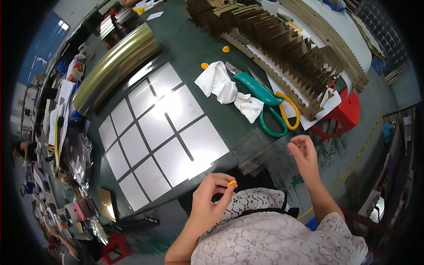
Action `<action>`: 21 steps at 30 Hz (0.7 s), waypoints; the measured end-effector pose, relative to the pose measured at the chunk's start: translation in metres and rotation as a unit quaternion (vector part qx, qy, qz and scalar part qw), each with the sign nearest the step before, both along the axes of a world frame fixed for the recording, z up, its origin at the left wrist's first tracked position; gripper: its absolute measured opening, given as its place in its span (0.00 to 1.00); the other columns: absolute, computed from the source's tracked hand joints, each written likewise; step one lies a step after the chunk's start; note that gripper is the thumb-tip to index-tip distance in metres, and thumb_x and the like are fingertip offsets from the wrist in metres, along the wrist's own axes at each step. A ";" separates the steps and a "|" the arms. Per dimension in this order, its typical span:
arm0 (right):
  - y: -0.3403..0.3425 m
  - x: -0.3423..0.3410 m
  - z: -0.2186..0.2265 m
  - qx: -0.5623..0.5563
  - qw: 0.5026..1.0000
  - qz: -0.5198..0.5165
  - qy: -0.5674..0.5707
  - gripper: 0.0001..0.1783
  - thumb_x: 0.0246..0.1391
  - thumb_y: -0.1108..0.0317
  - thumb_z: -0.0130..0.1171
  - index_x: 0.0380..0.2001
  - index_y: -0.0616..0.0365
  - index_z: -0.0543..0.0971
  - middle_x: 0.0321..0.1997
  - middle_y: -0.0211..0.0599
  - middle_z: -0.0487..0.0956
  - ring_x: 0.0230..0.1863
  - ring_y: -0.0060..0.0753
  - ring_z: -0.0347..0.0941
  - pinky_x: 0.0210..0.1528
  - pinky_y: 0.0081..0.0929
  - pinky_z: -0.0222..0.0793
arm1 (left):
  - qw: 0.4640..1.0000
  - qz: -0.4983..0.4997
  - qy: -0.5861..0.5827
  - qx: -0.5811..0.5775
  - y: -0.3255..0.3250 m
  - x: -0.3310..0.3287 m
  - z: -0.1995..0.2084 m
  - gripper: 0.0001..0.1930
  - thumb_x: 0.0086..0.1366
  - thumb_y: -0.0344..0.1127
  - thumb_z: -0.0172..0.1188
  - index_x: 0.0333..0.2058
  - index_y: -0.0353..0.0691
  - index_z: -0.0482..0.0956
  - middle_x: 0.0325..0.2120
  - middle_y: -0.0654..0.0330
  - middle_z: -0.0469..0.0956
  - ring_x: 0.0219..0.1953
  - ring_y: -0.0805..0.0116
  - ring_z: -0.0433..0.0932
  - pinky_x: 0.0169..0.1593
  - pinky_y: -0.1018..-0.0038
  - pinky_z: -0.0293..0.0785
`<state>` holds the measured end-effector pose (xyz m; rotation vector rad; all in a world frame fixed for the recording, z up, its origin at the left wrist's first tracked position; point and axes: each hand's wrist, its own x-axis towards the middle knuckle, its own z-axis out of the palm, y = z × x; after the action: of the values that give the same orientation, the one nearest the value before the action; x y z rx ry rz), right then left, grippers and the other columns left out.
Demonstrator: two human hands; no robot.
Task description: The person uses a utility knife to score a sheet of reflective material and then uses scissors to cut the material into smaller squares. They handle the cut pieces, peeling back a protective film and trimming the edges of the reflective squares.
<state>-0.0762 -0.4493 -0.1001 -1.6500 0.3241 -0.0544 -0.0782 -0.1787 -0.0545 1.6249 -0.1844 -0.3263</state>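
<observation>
Left hand (211, 198), off the near-right corner of the silver panel grid (150, 128), has thumb and fingertips clamped on a small orange piece (232, 183), held up clear of the table. Right hand (304, 157) is well right of that corner, fingers curled; can't tell if they're pinching the edge of the clear film (254, 143) or nothing. Film lies just off the same corner, outline faint. My read: step in hand is handling the orange piece; next move calls for a steady pinch and a clear view of its underside, since it's tiny and easy to drop. Surface is a dark green table (174, 37), grid reflecting glare. Right of grid: crumpled white cloth (221, 84), then scissors (260, 90), green and yellow handles. Two more orange pieces (226, 49) sit past the cloth, beyond the grid's far-right side. Gold film roll (117, 66) along the far-left side. Farther out, right: long rack of brown slats (282, 48), red stool (344, 115) past its near end. Left of grid: cluttered workshop, people in the background, too small to tell.
</observation>
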 end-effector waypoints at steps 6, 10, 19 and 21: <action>0.014 0.004 -0.017 0.186 0.974 0.087 0.098 0.15 0.56 0.69 0.60 0.43 0.65 0.73 0.40 0.39 0.78 0.38 0.27 0.76 0.43 0.22 0.70 | 0.997 -0.027 0.066 -0.002 0.009 -0.009 -0.001 0.07 0.63 0.20 0.53 0.40 0.30 0.71 0.32 0.53 0.78 0.34 0.71 0.81 0.40 0.77 0.78; 0.017 0.007 0.009 0.144 0.977 0.082 0.137 0.08 0.55 0.70 0.60 0.35 0.64 0.76 0.30 0.37 0.80 0.29 0.26 0.77 0.33 0.20 0.71 | 0.998 -0.011 0.062 0.021 0.016 -0.011 -0.007 0.08 0.64 0.21 0.53 0.42 0.30 0.74 0.32 0.55 0.79 0.35 0.72 0.81 0.40 0.78 0.78; 0.043 -0.019 0.068 0.062 0.995 0.076 -0.027 0.08 0.53 0.70 0.60 0.27 0.63 0.73 0.27 0.37 0.77 0.26 0.26 0.73 0.29 0.21 0.70 | 0.991 -0.051 0.086 -0.085 0.034 -0.021 -0.003 0.13 0.65 0.27 0.55 0.47 0.33 0.73 0.41 0.53 0.79 0.46 0.66 0.79 0.49 0.73 0.75; 0.038 -0.021 0.043 0.118 0.989 0.061 -0.062 0.13 0.52 0.65 0.64 0.27 0.62 0.71 0.29 0.35 0.76 0.29 0.25 0.72 0.34 0.21 0.69 | 0.972 -0.087 0.128 -0.178 0.035 -0.020 0.001 0.19 0.63 0.28 0.59 0.52 0.33 0.68 0.47 0.50 0.76 0.51 0.63 0.76 0.55 0.69 0.72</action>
<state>-0.0968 -0.4110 -0.0568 -1.4211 0.1286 -0.0261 -0.0983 -0.1435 -0.0535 1.2021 -0.1783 -0.5993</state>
